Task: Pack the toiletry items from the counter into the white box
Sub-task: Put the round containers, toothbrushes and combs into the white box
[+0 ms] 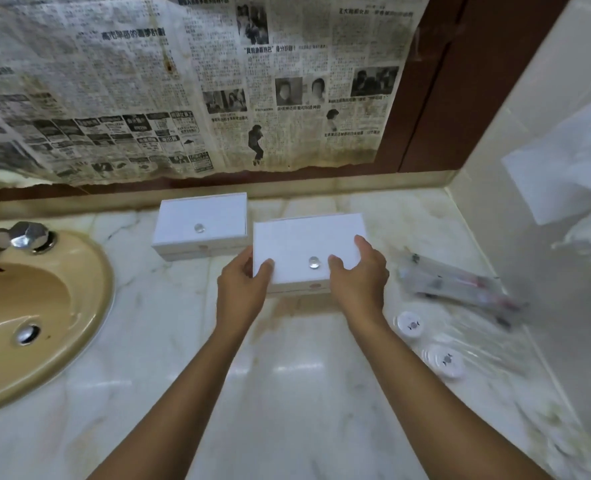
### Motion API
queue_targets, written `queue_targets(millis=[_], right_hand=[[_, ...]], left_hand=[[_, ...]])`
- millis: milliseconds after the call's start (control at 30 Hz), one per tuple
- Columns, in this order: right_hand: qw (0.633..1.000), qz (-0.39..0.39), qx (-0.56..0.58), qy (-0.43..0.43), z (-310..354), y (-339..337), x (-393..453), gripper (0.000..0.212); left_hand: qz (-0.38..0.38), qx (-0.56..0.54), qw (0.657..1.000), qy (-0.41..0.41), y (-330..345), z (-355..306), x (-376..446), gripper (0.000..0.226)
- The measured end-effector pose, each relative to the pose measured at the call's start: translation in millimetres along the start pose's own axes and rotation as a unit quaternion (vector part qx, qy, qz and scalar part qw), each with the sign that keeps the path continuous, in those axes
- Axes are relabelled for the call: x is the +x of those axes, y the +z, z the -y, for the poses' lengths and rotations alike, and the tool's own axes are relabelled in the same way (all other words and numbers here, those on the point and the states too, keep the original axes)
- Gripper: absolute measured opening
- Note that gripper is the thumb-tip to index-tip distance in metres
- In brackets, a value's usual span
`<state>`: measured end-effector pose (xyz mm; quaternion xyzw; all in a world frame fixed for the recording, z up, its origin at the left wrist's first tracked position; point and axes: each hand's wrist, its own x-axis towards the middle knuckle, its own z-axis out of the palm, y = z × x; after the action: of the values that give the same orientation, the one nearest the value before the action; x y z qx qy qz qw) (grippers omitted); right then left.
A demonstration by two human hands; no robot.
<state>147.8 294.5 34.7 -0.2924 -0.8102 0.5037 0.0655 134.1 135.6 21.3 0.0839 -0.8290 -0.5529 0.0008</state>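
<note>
Head view: both hands, left hand (243, 277) and right hand (356, 271), grip the lidded white box (307, 247) mid-counter, its long axis crosswise, with the wrapped toiletry packets (456, 289) lying nearer the right hand.

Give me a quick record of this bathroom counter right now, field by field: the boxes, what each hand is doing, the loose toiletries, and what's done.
near box: white box, lid on, clear knob on top
left hand: left hand grips the box's left edge
right hand: right hand grips its right side
second box: another white box behind and to the left, closed, untouched
loose items: wrapped packets and two round white packs, right of the near box, on the counter
sink: tan basin at far left
progress: nothing visibly packed yet
</note>
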Motion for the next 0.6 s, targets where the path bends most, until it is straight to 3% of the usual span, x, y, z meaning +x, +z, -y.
queue_targets(millis=[267, 600], right_hand=[[0.998, 0.066, -0.013, -0.002, -55, -14, -96, 0.054], [0.996, 0.079, -0.046, 0.018, -102, -33, -140, 0.053]], left_hand=[[-0.009, -0.008, 0.999, -0.041, -32, 38, -104, 0.028], [0.019, -0.006, 0.998, -0.061, -27, 66, -158, 0.037]])
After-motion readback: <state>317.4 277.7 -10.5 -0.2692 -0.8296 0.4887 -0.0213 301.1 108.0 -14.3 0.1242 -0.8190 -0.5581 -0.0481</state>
